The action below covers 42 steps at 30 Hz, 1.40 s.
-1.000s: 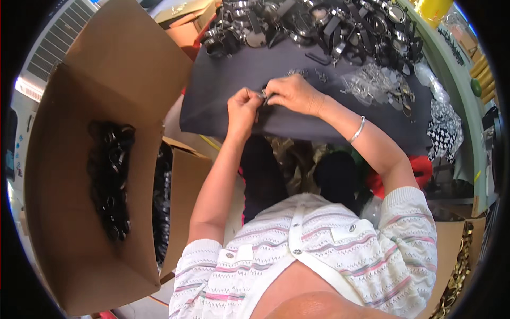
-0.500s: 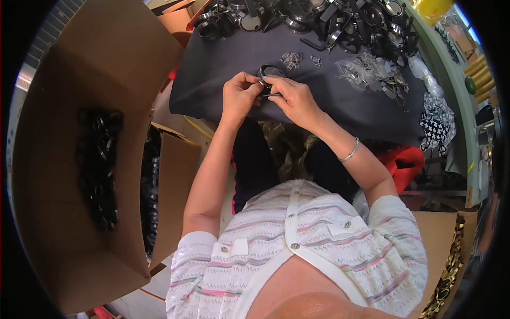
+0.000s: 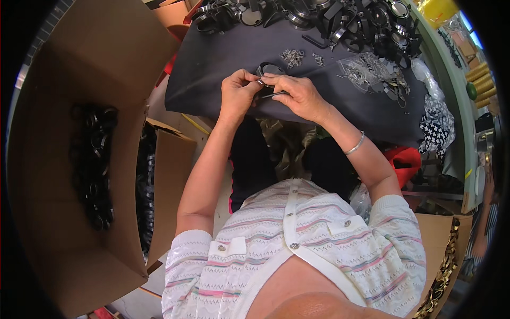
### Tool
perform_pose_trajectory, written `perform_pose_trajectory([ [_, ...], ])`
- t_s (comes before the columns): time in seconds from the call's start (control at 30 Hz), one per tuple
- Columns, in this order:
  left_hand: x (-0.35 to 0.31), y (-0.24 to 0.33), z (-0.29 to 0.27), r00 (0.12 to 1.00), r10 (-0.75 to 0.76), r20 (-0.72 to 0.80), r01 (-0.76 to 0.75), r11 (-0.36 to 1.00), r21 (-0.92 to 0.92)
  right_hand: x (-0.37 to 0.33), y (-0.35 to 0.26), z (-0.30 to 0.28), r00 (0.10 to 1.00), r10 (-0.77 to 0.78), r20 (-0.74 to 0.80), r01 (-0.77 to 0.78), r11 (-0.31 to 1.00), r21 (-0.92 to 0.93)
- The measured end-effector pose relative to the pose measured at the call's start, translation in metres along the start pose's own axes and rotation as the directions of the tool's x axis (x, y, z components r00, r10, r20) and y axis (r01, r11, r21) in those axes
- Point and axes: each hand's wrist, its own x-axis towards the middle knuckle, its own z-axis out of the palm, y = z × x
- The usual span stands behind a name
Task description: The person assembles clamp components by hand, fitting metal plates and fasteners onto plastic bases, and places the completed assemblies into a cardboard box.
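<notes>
while left fingers (image 3: pixel 249 76) and right fingers (image 3: pixel 278 80) pinch a watch (image 3: pixel 274 69), cardboard box (image 3: pixel 45 223), seemingly black watches (image 3: pixel 97 165) inside

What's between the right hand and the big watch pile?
In the head view, two little heaps of silver bits lie on the dark cloth between the right hand and the watch pile.

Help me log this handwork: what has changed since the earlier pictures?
The right hand has drawn back toward the body, leaving the small silver parts in fuller view. A round, dark watch-like piece, mostly hidden at first, now shows in the hands; no release is visible. The left hand, dark heap and large cardboard box stayed roughly in place.
</notes>
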Motion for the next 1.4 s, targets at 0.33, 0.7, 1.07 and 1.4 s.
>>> perform_pose_trajectory([
  [0.33,0.003,0.002,-0.002,0.999,-0.047,-0.014,0.047,0.999,-0.01,-0.02,-0.023,0.02,0.973,0.017,-0.231,-0.064,0.977,-0.201],
  [0.7,0.01,0.001,-0.003,0.998,-0.011,-0.062,0.011,1.0,-0.011,-0.002,0.004,0.01,0.981,0.177,-0.076,-0.168,0.98,0.109],
  [1.07,0.007,0.001,-0.003,0.998,-0.001,-0.055,0.0,1.0,-0.014,0.018,0.013,-0.005,0.997,0.058,-0.059,-0.063,0.994,-0.092],
  [1.4,0.013,-0.013,-0.003,0.985,0.16,-0.065,-0.15,0.979,0.138,0.052,0.023,-0.021,0.969,-0.19,0.159,0.229,0.933,-0.278],
])
